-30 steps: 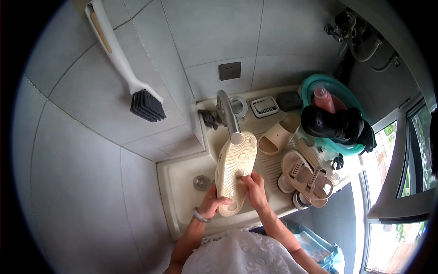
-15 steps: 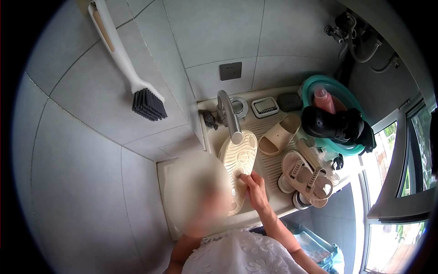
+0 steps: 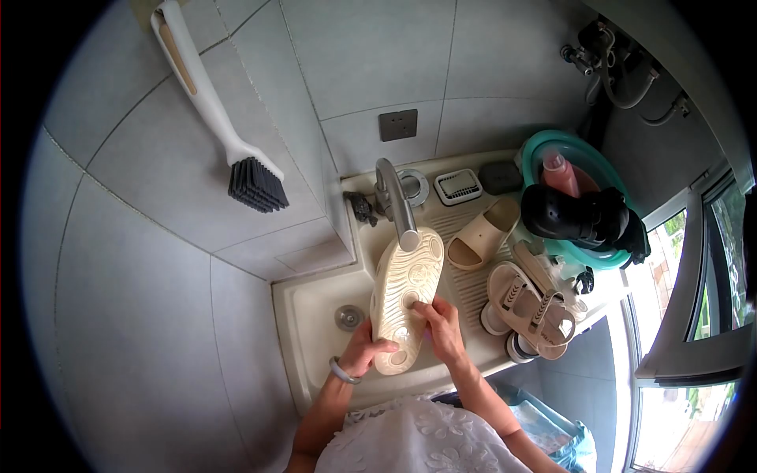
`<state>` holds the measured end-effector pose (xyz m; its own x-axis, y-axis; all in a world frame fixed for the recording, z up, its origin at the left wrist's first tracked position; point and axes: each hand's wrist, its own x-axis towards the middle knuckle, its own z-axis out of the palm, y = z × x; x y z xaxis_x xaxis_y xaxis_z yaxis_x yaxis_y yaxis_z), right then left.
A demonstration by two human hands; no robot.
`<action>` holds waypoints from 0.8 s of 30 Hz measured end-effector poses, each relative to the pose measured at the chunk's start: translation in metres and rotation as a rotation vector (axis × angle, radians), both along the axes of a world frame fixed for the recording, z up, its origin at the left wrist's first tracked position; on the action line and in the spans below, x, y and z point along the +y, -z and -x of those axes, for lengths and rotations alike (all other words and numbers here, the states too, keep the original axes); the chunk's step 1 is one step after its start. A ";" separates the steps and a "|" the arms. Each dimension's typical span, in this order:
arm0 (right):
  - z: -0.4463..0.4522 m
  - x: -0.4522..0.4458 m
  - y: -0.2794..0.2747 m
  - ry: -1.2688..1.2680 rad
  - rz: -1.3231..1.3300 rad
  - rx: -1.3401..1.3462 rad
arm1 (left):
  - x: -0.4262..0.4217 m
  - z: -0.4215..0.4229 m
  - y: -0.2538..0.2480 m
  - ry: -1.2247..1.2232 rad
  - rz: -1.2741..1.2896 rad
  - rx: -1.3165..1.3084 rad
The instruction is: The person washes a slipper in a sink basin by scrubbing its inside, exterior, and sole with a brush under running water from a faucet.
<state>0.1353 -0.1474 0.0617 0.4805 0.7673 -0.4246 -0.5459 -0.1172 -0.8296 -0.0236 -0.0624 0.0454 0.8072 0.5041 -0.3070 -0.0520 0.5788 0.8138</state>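
Observation:
A cream slipper (image 3: 408,288) is held sole up over the sink (image 3: 303,359), its upper end below the metal faucet (image 3: 396,205). My left hand (image 3: 365,349) is closed on the slipper's lower left edge, thumb on the sole, with a grey bangle at the wrist. From the right, my right hand (image 3: 441,327) grips the slipper's edge, its thumb pressed on the middle of the sole. The fingers under the slipper are hidden. A matching cream slipper (image 3: 482,234) lies on the ribbed drainboard to the right.
Beige sandals (image 3: 527,307) lie on the right of the counter. Behind them a teal basin (image 3: 544,142) holds a pink bottle (image 3: 560,172) and a black item. A soap dish (image 3: 458,186) stands by the wall. A brush (image 3: 217,118) hangs at upper left.
The left-hand area, blurred half a second ago, is clear again and shows my left hand on the slipper. The slipper has shifted very slightly to the left.

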 end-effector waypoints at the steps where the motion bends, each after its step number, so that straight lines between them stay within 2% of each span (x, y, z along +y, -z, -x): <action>1: -0.001 0.000 0.011 -0.008 -0.029 -0.005 | 0.001 0.000 0.001 0.001 0.000 0.000; 15: 0.003 0.001 0.011 0.026 -0.048 0.034 | 0.005 0.002 0.000 0.056 0.016 0.005; 24: -0.002 0.000 0.005 -0.011 -0.029 -0.042 | 0.006 0.001 0.005 0.044 0.031 -0.005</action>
